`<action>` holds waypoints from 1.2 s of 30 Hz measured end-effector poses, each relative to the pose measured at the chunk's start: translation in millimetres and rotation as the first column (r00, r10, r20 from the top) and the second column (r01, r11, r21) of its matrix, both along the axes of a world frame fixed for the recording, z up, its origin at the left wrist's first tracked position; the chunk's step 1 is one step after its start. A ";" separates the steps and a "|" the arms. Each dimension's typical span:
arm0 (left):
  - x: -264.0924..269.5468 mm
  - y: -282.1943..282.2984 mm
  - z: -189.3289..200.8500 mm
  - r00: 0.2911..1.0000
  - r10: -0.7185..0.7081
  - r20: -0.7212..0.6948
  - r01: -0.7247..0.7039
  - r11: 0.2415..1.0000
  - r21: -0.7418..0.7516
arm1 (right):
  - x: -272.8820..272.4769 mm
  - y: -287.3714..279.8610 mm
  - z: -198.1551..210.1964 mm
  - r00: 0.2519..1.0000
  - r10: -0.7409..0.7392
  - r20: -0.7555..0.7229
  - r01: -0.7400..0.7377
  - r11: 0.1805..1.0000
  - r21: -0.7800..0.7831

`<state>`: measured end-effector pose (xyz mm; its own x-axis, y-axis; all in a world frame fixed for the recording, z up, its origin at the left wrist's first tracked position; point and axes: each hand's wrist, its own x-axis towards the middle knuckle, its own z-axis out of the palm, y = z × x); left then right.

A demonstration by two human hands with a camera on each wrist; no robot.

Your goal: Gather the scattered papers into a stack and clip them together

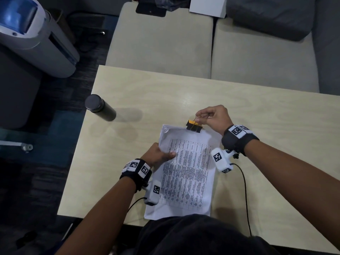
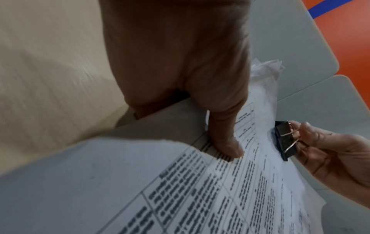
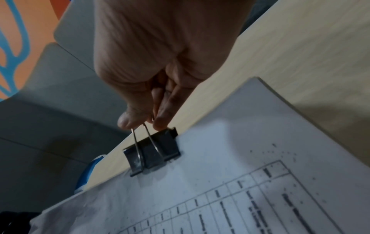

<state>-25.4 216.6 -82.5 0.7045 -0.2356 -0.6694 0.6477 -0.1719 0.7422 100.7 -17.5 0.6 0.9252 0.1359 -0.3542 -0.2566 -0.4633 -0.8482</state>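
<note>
A stack of white printed papers point(image 1: 185, 172) lies lifted at the near edge of the pale wooden table point(image 1: 257, 107). A black binder clip point(image 1: 193, 126) with a yellow inside sits on the stack's far edge. My right hand point(image 1: 211, 116) pinches the clip's wire handles between thumb and fingers, as the right wrist view shows at the binder clip point(image 3: 153, 154). My left hand point(image 1: 158, 153) grips the stack's left edge, thumb on top of the text and fingers underneath. In the left wrist view the thumb point(image 2: 226, 139) presses the papers point(image 2: 180, 190) beside the clip point(image 2: 284, 139).
A dark cylindrical bottle point(image 1: 100, 107) stands near the table's left edge. Beige seat cushions point(image 1: 160, 43) lie beyond the table's far side. A white and blue machine point(image 1: 31, 32) stands at the upper left. A cable point(image 1: 244, 190) trails from the right wrist over the table.
</note>
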 end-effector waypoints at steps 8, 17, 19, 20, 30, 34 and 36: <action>0.5 1.8 14.4 1.000 0.000 -0.003 0.000 1.000 0.006 | -1.3 2.3 0.5 0.989 0.135 -0.068 -0.132 0.990 0.048; 47.7 32.7 36.2 0.997 0.047 0.059 -0.055 0.990 0.128 | 30.6 6.8 6.3 0.949 0.263 -0.176 -0.282 0.954 -0.097; 72.8 46.9 46.3 0.992 0.092 0.083 -0.105 0.979 0.175 | 32.9 5.2 0.2 0.959 0.122 -0.257 -0.172 0.968 -0.182; 87.4 53.9 50.4 0.987 0.128 0.097 -0.146 0.965 0.216 | 31.6 6.4 -3.2 0.944 0.093 -0.317 -0.159 0.969 -0.190; 169.7 74.3 57.9 0.969 0.020 0.245 -0.196 0.661 0.724 | 2.0 53.4 -1.9 0.878 0.257 -0.404 -0.280 0.960 0.001; 167.1 64.0 69.8 0.960 0.148 0.239 -0.273 0.698 0.662 | -14.6 57.3 8.2 0.902 0.285 -0.325 -0.331 0.939 -0.095; 158.7 55.7 66.2 0.972 0.081 0.218 -0.219 0.638 0.738 | -11.6 48.4 30.8 0.976 0.126 -0.176 -0.128 0.992 0.004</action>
